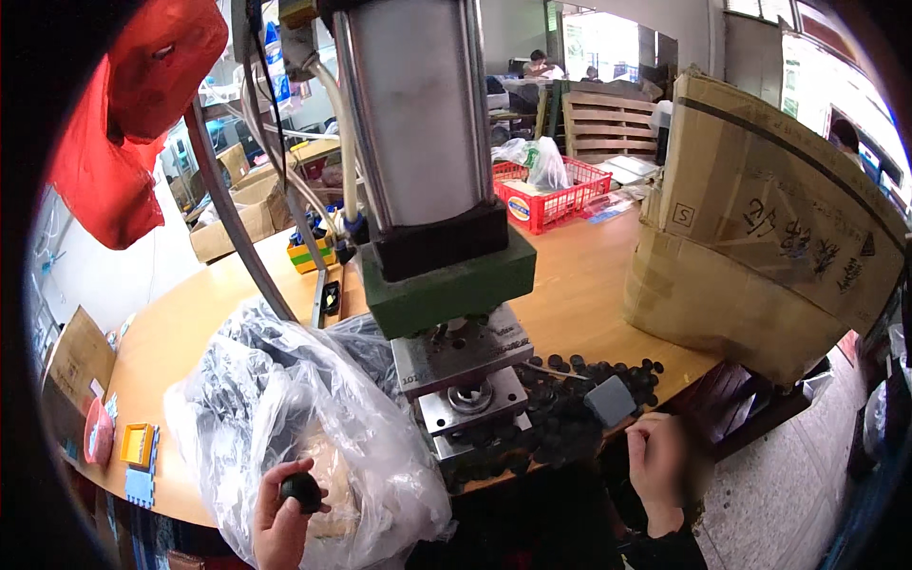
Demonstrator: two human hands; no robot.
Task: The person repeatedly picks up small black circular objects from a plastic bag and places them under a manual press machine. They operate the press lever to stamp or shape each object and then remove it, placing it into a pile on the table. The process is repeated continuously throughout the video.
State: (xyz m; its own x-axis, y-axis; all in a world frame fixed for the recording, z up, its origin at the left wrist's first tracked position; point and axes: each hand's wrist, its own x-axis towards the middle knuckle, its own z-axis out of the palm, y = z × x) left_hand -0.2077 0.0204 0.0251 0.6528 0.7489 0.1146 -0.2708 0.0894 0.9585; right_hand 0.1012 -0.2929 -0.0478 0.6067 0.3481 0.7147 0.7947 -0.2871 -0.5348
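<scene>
My left hand (281,518) is closed around a black round cap (302,493), held up in the fingers in front of a clear plastic bag (380,456). Over the table's front edge, my right hand (657,467) has its thumb and fingers curled together; part of it is blurred, and anything in it is hidden. Close to that hand are a grey-blue block (610,402) and a heap of black round caps (560,432). Between my hands stands a press with a green block (451,285), a steel upper plate (463,353) and a lower die with a ring (469,397).
At right a tall cardboard box (750,237) stands on the wooden table (579,294). A red crate (560,204) with plastic bags is behind the press. At left are a yellow tray (137,445) and a pink container (98,432). A red bag (123,123) hangs upper left.
</scene>
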